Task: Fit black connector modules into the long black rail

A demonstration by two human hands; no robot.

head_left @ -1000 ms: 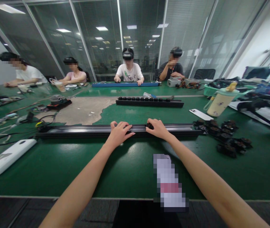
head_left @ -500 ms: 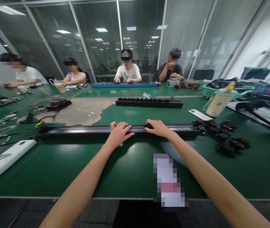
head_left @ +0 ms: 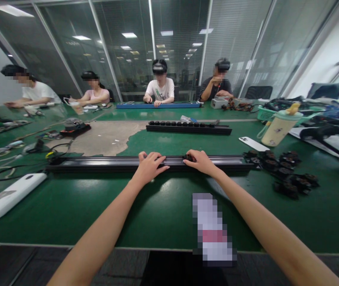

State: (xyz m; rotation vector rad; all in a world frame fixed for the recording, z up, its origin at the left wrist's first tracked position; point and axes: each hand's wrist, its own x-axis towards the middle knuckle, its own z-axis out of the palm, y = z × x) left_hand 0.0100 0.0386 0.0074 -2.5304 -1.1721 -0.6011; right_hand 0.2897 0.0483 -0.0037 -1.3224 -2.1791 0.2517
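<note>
A long black rail [head_left: 97,162] with a shiny channel lies across the green table in front of me. My left hand [head_left: 151,165] rests on its middle, fingers spread over the channel and thumb at the near edge. Right of it, my right hand [head_left: 199,161] pinches a small black part [head_left: 189,157] at the channel. Several loose black parts [head_left: 285,167] are piled beyond the rail's right end. Farther back sits a shorter black rail [head_left: 188,129] carrying a row of black pieces.
A white case [head_left: 14,194] lies left, a blurred-out phone-like object [head_left: 212,226] near the front edge. At the right are a white phone [head_left: 252,143], a yellow tumbler [head_left: 281,127] and a green basket [head_left: 266,114]. Cables [head_left: 5,163] lie left. Several people sit across the table.
My right hand has shifted very slightly, showing more of the black part in its fingers. My left hand stays in place. The person across has moved one hand along the blue bar.
</note>
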